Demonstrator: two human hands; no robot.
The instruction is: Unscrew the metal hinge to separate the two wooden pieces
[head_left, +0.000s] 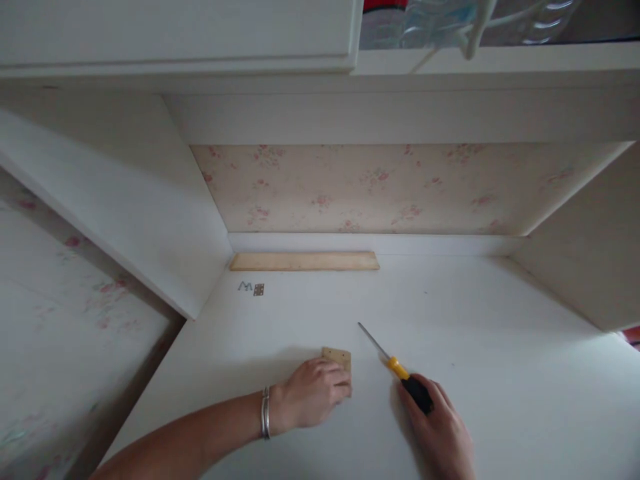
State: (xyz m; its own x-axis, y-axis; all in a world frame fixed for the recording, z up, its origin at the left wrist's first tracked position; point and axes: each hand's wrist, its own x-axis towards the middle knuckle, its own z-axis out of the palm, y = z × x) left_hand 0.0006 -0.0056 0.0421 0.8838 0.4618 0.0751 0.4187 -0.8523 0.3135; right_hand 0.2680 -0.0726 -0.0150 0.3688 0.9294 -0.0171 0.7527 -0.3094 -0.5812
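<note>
My left hand (316, 393), with a silver bracelet at the wrist, is closed over a small piece of wood (337, 357) on the white surface. Small dark holes show near the wood's far edge; my fingers cover the rest. In my right hand (443, 427) is a screwdriver (399, 368) with a yellow and black handle. Its metal shaft points up and to the left, the tip apart from the wood. Farther back lie a small metal hinge (259, 289) and, just left of it, several screws (245, 286).
A long flat wooden strip (305, 261) lies along the back of the white surface (500, 387). White panels (115, 193) rise at both sides. Overhead hangs a cabinet (175, 33), with clear plastic items (440, 23) on its right. Floral wallpaper (370, 190) covers the back wall.
</note>
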